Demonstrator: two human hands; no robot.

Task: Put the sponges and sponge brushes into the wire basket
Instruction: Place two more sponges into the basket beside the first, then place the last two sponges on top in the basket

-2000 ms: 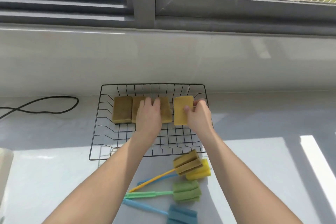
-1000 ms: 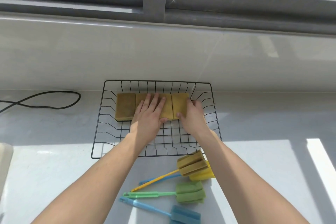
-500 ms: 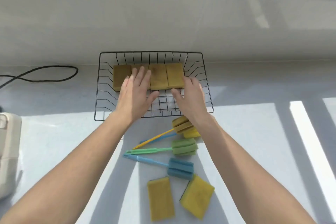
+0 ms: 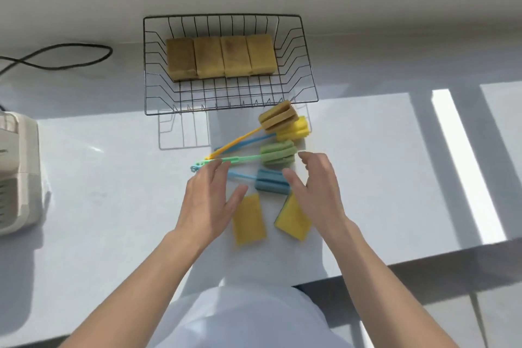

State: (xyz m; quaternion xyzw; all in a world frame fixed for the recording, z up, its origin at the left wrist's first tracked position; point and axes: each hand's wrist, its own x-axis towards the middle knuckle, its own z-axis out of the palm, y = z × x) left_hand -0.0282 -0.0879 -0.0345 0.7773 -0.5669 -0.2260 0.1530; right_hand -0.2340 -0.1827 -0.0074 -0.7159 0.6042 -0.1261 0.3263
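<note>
Nearest, hands: left hand (image 4: 207, 200) and right hand (image 4: 317, 192) both spread, fingers apart, holding nothing, hovering over the white countertop (image 4: 381, 164).
Loose sponges: two flat yellow rectangular sponges (image 4: 248, 219), (image 4: 293, 217) between the hands; likely light, soft, squashy; pinch across the short edges.
Brushes: four long-handled sponge brushes, blue (image 4: 272, 181), green (image 4: 278, 153), yellow (image 4: 292, 128), tan-brown (image 4: 278, 117); lift by the stiff plastic handles.
Basket: black wire basket (image 4: 306, 65), four tan-brown sponge blocks (image 4: 220, 56) in a row, touching.
</note>
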